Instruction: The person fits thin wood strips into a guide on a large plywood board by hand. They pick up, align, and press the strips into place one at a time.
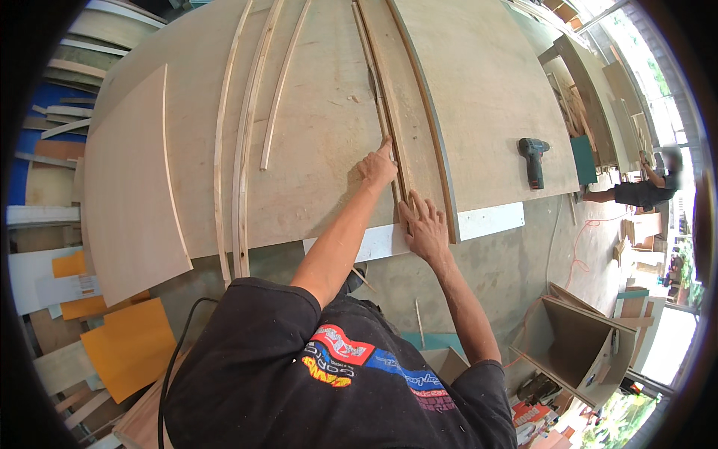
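A long wooden board [419,123] with a dark far-right edge runs away from me across a large plywood sheet [329,135]. Along its left side lies a narrow wooden strip [372,63]. My left hand [378,168] is at this strip, its index finger stretched along it and the other fingers curled; their tips are hidden. Nearer to me, my right hand [426,228] rests with fingers apart on the board's near end, holding nothing. A white perforated strip [490,222] passes crosswise beneath the near end.
Left of my hands lie several loose wood strips [247,142] and a curved thin plywood panel [134,194]. A cordless drill [533,161] sits on the sheet at right. Beyond are an orange cord [580,251], an open wooden box [572,344] and another person [649,191]. Offcuts fill the left side.
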Demonstrator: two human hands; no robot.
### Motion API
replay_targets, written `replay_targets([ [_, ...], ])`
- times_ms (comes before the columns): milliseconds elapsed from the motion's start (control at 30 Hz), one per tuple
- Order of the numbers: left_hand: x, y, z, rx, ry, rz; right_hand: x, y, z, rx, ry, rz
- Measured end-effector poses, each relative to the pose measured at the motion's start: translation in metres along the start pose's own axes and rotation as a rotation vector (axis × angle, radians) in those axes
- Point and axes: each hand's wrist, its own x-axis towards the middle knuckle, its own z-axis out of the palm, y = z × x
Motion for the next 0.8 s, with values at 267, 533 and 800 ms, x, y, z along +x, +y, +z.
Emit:
replay_targets([
  [267, 0.003, 0.001, -0.004, 0.036, -0.066, -0.025, 0.023, -0.014, 0.013, -0.098, -0.028, 0.076],
  [533, 0.011, 0.005, -0.017, 0.026, -0.129, -0.029, 0.033, -0.016, 0.013, -0.116, 0.004, 0.106],
  [800, 0.021, 0.010, -0.024, -0.003, -0.122, -0.057, 0.050, -0.015, 0.011, -0.077, 0.030, 0.126],
])
